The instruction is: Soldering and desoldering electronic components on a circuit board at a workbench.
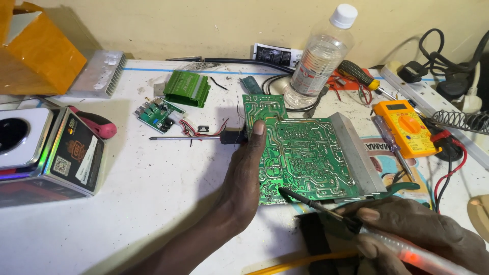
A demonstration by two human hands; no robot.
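Two hands (244, 178) (417, 229) work one circuit board (300, 153) with one soldering iron (356, 226).

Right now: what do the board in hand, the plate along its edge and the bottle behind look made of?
Circuit board: green lacquered laminate, likely fibreglass, with glossy traces and dull solder dots. Plate on its right edge: bare metal, probably aluminium, matte silver-grey and folded. Bottle: clear thin plastic, see-through, white ribbed cap. The left hand grips the board.

Glossy green lacquered circuit board (300, 153) with dull solder traces, brushed aluminium heatsink (356, 153) along its edge, soldering iron (402, 249) with translucent plastic handle and dark metal tip, clear plastic bottle (318, 58), matt stained white tabletop (153, 193)
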